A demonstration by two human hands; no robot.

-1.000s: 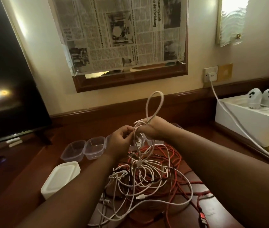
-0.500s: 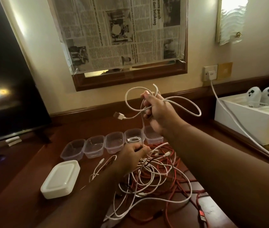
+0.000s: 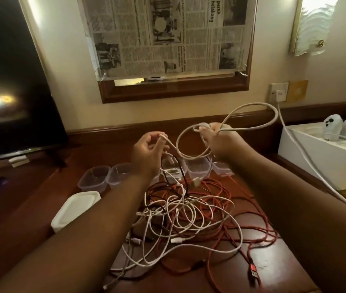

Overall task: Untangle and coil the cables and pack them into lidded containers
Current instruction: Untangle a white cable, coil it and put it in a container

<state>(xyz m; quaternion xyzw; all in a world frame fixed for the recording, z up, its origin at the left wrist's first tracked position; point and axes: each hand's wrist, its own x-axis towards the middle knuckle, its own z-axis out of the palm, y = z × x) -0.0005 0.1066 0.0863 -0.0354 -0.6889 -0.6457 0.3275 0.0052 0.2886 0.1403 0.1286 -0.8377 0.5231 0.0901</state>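
Fingers both hands pinching white cable | raised above containers, tangle

Cable tangle: lying mid-table, before the tub row.
Open tubs: sitting behind it.
Lidded container: sitting left.
Television: standing far left.
Box: sitting right.
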